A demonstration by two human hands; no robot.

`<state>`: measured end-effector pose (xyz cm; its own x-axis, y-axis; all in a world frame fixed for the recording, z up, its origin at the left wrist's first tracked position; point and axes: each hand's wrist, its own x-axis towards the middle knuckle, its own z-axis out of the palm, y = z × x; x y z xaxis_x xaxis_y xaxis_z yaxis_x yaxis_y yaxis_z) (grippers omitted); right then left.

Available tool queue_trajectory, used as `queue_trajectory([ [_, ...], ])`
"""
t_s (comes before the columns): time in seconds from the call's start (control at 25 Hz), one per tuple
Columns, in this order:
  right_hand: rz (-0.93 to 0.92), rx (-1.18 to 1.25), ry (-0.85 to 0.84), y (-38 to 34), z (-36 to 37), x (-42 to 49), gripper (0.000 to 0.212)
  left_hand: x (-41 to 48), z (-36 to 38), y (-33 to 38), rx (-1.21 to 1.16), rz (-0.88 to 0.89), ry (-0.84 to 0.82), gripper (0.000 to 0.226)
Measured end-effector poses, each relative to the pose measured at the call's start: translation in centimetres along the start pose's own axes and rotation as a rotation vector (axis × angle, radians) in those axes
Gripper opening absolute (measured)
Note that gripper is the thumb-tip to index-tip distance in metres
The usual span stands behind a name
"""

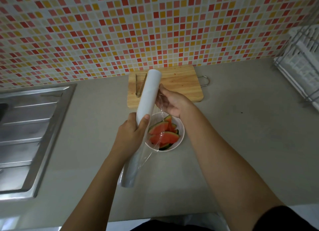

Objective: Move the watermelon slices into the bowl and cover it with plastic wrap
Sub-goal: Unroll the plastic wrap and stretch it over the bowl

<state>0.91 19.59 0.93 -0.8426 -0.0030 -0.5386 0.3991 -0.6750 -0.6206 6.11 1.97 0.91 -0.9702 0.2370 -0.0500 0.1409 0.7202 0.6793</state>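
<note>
We are gripping the roll of plastic wrap [148, 96] with our left hand [132, 133], fingers and thumb curling round its middle, so that the roll is slanting above the table [241, 144] with its far end pointing toward twelve o'clock. Our right hand [170, 102] is pinching the loose edge of the film [151, 153] just beside the roll, and the clear sheet is hanging down over the white bowl [183, 133]. The watermelon slices [170, 137] are lying in that bowl, which is sitting on the table under our hands. At twelve o'clock from the bowl a wooden cutting board [181, 82] is carrying metal tongs [138, 88]. A steel sink [34, 127] is showing at nine o'clock, and a white dish rack [300, 66] at two o'clock.
</note>
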Motion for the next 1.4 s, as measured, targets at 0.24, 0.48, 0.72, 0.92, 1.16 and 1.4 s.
queue_trajectory([
  [0.24,0.091,0.268,-0.049,-0.4,-1.4,0.0,0.019,-0.2,0.4,0.6,-0.034,0.019,-0.021,0.034],
  [0.48,0.125,0.271,-0.034,-1.1,-2.3,-0.5,0.016,-0.7,0.7,1.2,-0.028,0.053,-0.056,0.039],
  [0.72,0.101,0.204,0.028,-2.4,-2.0,-1.3,0.008,-1.0,1.0,1.4,-0.034,0.082,-0.039,0.040],
  [0.92,-0.097,0.298,0.157,-2.1,-1.2,-1.1,0.026,-1.2,1.6,1.5,-0.047,0.074,-0.042,0.039],
  [1.16,-0.118,0.281,0.200,-1.7,-1.8,-1.6,0.026,-1.2,1.1,1.3,-0.118,0.039,-0.042,0.029],
  [1.4,-0.672,0.541,0.016,-2.0,-1.9,-3.4,0.020,-1.0,1.0,1.0,-0.070,0.020,0.024,0.035],
])
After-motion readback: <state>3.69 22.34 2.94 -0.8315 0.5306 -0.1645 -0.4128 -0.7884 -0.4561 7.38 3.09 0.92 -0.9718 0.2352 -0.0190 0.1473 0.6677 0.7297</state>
